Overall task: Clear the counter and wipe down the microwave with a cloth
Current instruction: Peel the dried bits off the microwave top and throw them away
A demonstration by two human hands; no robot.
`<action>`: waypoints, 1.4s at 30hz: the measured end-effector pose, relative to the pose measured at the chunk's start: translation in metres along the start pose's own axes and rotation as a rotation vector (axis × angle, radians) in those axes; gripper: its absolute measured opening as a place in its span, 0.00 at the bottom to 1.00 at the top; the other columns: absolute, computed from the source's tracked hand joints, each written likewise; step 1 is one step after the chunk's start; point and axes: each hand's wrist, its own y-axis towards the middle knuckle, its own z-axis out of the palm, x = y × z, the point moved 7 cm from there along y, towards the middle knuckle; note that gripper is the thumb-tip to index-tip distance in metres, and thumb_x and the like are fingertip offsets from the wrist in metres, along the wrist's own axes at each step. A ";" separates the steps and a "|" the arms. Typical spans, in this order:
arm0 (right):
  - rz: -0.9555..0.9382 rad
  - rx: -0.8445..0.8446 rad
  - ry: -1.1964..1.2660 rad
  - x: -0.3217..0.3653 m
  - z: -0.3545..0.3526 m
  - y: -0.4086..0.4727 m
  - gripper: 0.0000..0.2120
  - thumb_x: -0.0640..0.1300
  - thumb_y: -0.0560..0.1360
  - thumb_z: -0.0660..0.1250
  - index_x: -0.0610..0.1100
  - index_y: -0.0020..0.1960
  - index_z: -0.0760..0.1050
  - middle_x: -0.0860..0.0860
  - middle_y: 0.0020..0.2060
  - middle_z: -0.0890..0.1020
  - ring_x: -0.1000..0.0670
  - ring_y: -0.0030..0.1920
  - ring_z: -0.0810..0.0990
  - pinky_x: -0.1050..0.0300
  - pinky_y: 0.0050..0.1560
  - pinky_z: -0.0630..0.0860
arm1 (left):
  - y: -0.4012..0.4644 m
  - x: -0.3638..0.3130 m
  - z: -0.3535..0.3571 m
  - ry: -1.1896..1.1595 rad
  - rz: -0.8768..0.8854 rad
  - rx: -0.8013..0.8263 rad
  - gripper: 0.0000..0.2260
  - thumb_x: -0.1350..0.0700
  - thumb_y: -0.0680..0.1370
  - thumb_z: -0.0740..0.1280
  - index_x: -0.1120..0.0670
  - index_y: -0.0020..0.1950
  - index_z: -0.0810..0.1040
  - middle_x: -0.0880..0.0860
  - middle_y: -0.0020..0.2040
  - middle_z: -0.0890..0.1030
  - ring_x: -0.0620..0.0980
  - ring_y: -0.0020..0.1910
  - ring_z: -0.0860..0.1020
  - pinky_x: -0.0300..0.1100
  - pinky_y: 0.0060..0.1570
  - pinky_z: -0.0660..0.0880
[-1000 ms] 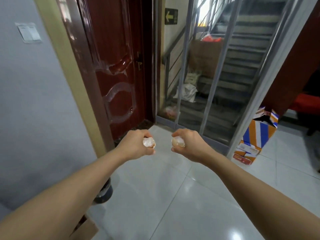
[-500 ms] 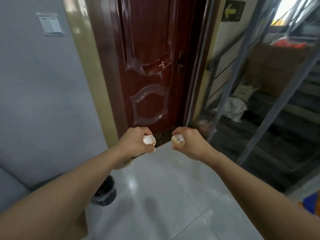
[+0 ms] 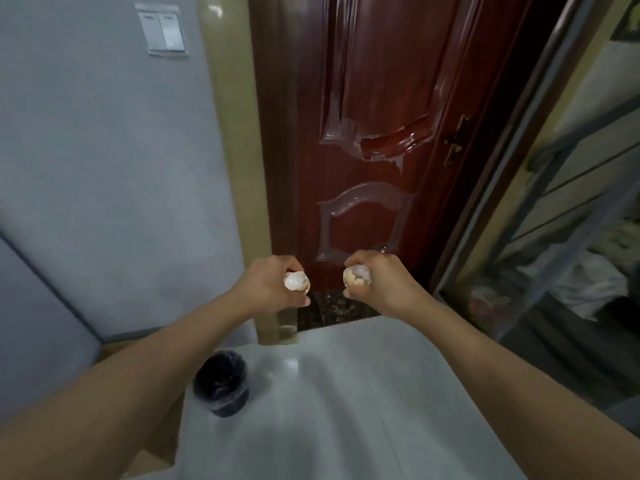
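Broken white-and-tan eggshell half (image 3: 296, 281) pinched in curled fingers of left hand (image 3: 273, 289); second cracked eggshell half (image 3: 356, 277) gripped the same way in right hand (image 3: 377, 284). Both held out ahead, level, a small gap between them. Black plastic-lined waste bin (image 3: 221, 388) on pale glossy tile floor (image 3: 346, 393), below and nearer than left hand. Dark red panelled door (image 3: 363, 150) just beyond. Risk: brittle shells crumble under squeeze, or drop wide of bin, scattering fragments on floor
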 end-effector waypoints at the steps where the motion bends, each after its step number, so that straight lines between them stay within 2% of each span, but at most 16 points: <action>1: -0.019 0.013 -0.005 -0.001 0.001 0.017 0.23 0.47 0.66 0.77 0.47 0.60 0.76 0.51 0.55 0.80 0.53 0.53 0.76 0.63 0.48 0.68 | 0.013 0.005 -0.004 -0.011 -0.013 -0.014 0.17 0.50 0.64 0.78 0.49 0.49 0.78 0.47 0.46 0.80 0.47 0.45 0.77 0.40 0.45 0.74; 8: -0.144 0.112 -0.022 0.012 0.012 0.124 0.23 0.48 0.68 0.75 0.46 0.61 0.75 0.50 0.56 0.79 0.50 0.57 0.75 0.63 0.51 0.68 | 0.080 0.049 -0.040 -0.025 -0.140 -0.110 0.14 0.50 0.64 0.78 0.46 0.44 0.77 0.47 0.43 0.80 0.44 0.40 0.76 0.34 0.37 0.70; 17: -0.359 0.271 0.050 0.040 0.047 0.231 0.21 0.45 0.68 0.75 0.43 0.59 0.76 0.48 0.55 0.79 0.48 0.55 0.76 0.56 0.54 0.73 | 0.121 0.105 -0.074 -0.005 -0.371 -0.225 0.17 0.49 0.64 0.78 0.48 0.48 0.77 0.45 0.45 0.79 0.44 0.44 0.76 0.27 0.35 0.66; 21: -0.481 0.368 0.079 0.049 0.069 0.278 0.20 0.44 0.67 0.76 0.44 0.57 0.76 0.51 0.50 0.77 0.50 0.50 0.75 0.60 0.47 0.69 | 0.132 0.124 -0.081 0.008 -0.512 -0.304 0.18 0.48 0.65 0.78 0.48 0.51 0.78 0.44 0.46 0.78 0.44 0.46 0.76 0.31 0.39 0.67; 23: -0.555 0.430 0.082 0.054 0.081 0.301 0.21 0.44 0.67 0.76 0.45 0.58 0.75 0.51 0.50 0.76 0.51 0.48 0.74 0.63 0.46 0.66 | 0.134 0.132 -0.084 0.022 -0.604 -0.362 0.20 0.47 0.65 0.77 0.48 0.55 0.78 0.45 0.48 0.77 0.44 0.47 0.74 0.34 0.44 0.66; 26: -0.651 0.514 0.099 0.061 0.097 0.328 0.21 0.45 0.67 0.76 0.46 0.58 0.75 0.51 0.52 0.77 0.52 0.48 0.74 0.64 0.44 0.67 | 0.132 0.139 -0.082 0.024 -0.742 -0.436 0.23 0.47 0.66 0.77 0.49 0.59 0.77 0.48 0.53 0.78 0.46 0.49 0.73 0.35 0.46 0.66; 30: -0.778 0.615 0.083 0.072 0.120 0.343 0.23 0.45 0.67 0.76 0.47 0.60 0.74 0.52 0.53 0.77 0.53 0.50 0.73 0.63 0.48 0.68 | 0.120 0.142 -0.070 -0.019 -0.882 -0.504 0.21 0.49 0.66 0.76 0.49 0.57 0.77 0.50 0.53 0.80 0.45 0.46 0.73 0.36 0.44 0.67; 33: -0.857 0.690 0.090 0.083 0.142 0.343 0.23 0.45 0.67 0.75 0.46 0.60 0.74 0.51 0.54 0.78 0.52 0.52 0.75 0.63 0.49 0.68 | 0.103 0.148 -0.062 -0.033 -0.981 -0.559 0.22 0.49 0.65 0.76 0.49 0.57 0.77 0.49 0.53 0.80 0.46 0.50 0.76 0.36 0.44 0.68; 35: -0.903 0.741 0.086 0.092 0.159 0.338 0.23 0.44 0.67 0.75 0.46 0.60 0.74 0.50 0.55 0.78 0.50 0.53 0.75 0.62 0.49 0.68 | 0.091 0.153 -0.057 -0.017 -1.044 -0.580 0.22 0.49 0.65 0.76 0.49 0.58 0.77 0.48 0.53 0.80 0.44 0.48 0.74 0.36 0.43 0.67; 37: -0.935 0.787 0.089 0.103 0.175 0.331 0.22 0.44 0.67 0.75 0.45 0.60 0.75 0.50 0.55 0.78 0.50 0.54 0.75 0.62 0.50 0.69 | 0.079 0.160 -0.052 -0.018 -1.088 -0.606 0.22 0.48 0.66 0.76 0.48 0.58 0.77 0.47 0.53 0.79 0.43 0.46 0.72 0.36 0.43 0.67; 42: -0.993 0.850 0.083 0.129 0.211 0.313 0.23 0.43 0.67 0.76 0.46 0.60 0.75 0.50 0.56 0.78 0.52 0.51 0.74 0.63 0.50 0.68 | 0.051 0.187 -0.044 -0.060 -1.151 -0.663 0.19 0.49 0.65 0.77 0.48 0.54 0.78 0.47 0.50 0.80 0.44 0.45 0.73 0.37 0.43 0.69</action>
